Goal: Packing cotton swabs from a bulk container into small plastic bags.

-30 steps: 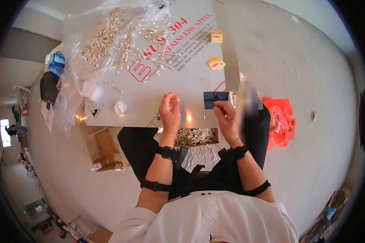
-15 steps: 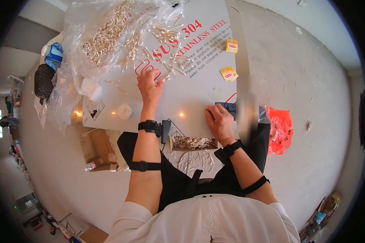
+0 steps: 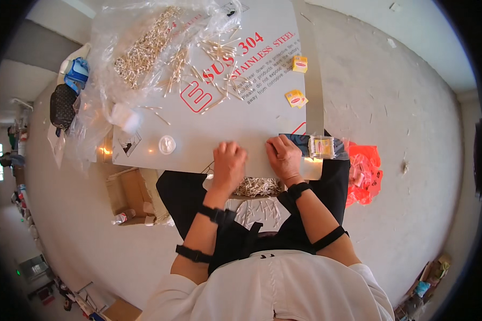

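Observation:
My left hand [image 3: 230, 165] is over the near edge of the table, fingers curled; whatever they may hold is hidden. Beside it, my right hand [image 3: 284, 158] closes at the left end of a dark-topped plastic bag [image 3: 299, 141], seemingly gripping it. Toward the right end of that bag shows a clear packet of cotton swabs [image 3: 322, 146] with a yellow label. Just below the table edge, between my forearms, a box of loose cotton swabs [image 3: 257, 187] is partly covered by the left arm. More loose swabs [image 3: 219, 51] are scattered at the table's far side.
A large clear bag of swabs [image 3: 144, 51] spreads over the film-covered table [image 3: 193, 128]. Small yellow boxes [image 3: 300, 64] sit at its right edge, a round clear container [image 3: 167, 144] at left. A cardboard box [image 3: 131, 197] and red plastic bag [image 3: 365, 174] flank my legs.
My left hand has come back from the scattered swabs toward the near edge, closer to my right hand. The swab packet, blurred before, now shows sharply. My right hand has hardly moved.

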Motion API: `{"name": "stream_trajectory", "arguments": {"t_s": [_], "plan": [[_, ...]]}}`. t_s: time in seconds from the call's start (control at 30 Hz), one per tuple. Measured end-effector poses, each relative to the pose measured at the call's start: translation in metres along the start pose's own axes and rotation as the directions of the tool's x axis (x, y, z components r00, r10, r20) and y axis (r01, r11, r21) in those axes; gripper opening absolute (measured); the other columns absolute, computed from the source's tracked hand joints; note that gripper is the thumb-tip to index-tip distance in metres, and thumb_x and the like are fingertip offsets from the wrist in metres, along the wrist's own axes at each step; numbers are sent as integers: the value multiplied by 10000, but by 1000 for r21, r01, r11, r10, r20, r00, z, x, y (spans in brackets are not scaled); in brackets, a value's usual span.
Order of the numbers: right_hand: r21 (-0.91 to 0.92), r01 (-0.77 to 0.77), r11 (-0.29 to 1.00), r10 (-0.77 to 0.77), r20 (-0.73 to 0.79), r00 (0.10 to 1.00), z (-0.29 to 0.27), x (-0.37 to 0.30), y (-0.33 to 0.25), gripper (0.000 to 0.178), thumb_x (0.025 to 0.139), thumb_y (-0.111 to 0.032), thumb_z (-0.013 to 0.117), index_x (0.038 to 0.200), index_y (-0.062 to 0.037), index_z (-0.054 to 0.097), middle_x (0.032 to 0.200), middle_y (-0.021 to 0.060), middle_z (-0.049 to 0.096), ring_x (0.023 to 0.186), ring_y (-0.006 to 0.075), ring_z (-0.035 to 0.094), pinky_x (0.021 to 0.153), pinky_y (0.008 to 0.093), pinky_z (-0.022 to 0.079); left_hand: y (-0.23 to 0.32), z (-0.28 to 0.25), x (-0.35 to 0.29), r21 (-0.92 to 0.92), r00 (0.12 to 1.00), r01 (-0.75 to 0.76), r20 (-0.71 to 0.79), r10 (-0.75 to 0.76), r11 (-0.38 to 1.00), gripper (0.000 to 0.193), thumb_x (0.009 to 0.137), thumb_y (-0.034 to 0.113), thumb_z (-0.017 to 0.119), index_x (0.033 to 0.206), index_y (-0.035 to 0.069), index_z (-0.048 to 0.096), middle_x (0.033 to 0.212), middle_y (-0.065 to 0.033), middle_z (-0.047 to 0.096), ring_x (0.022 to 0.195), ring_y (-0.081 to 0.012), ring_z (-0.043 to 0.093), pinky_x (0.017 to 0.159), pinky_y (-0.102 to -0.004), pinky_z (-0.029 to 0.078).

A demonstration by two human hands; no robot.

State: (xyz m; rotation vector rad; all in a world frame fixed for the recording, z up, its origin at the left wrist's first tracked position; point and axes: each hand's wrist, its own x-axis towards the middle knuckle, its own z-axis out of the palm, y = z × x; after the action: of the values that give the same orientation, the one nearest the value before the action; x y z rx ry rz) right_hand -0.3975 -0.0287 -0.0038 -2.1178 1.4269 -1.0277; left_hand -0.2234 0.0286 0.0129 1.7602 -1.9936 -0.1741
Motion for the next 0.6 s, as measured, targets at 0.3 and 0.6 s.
{"name": "stream_trajectory", "arguments": {"t_s": [0.3,0.6], "plan": [[-27,16,1000,-16,-20,1000,0,1,2,68,813,-103,655,783,-104,594,728,60,558,663,273,608,563,388,479,-31,-23,27,-303,986,30,166,21,953,100,734,80,673,780,87,584,780,-97,564,847,-322,559,729,-438,467],[-26,-5,1000,5,6,1000,2,-1,1,78,805,-93,651,800,-101,573,722,65,541,659,281,602,565,395,482,-116,-15,157,23,999,-43,-30,43,999,220,679,0,726,855,91,630,928,-71,587,966,-309,558,797,-430,462]]}}
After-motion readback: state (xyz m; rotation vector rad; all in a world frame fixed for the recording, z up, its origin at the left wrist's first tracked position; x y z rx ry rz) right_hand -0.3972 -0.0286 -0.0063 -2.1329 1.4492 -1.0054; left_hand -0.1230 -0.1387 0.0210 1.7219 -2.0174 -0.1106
